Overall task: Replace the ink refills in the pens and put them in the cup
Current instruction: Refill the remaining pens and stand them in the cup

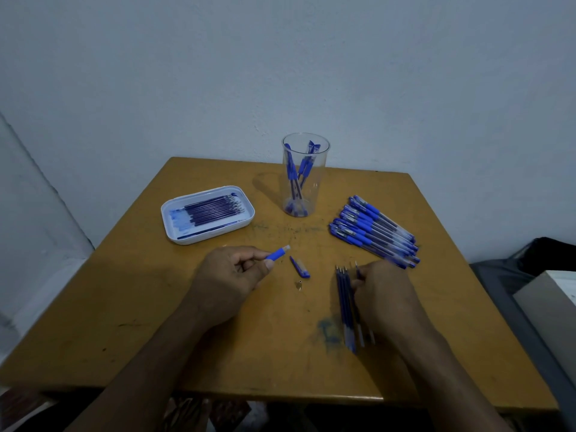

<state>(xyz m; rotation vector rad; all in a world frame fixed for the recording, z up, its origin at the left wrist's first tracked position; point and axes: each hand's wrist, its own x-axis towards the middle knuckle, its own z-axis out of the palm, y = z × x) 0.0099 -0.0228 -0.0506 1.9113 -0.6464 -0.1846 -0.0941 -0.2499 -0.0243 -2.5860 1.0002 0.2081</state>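
Left hand (230, 275) is gripping the blue-grip clear pen barrel (278, 253) near centre, right hand (381, 289) is pinching a thin blue refill (358, 272) over the near-right refill row (346, 304), clear plastic cup (305, 176) standing far; the small metal tip (299, 284) risks rolling off if nudged

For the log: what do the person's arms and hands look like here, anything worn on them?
Both forearms come in from the bottom edge and are bare as far as the frame shows: no sleeves, gloves, watch, bracelets or rings are visible on the left hand or the right hand. The light is dim, so small details on the fingers cannot be ruled out.
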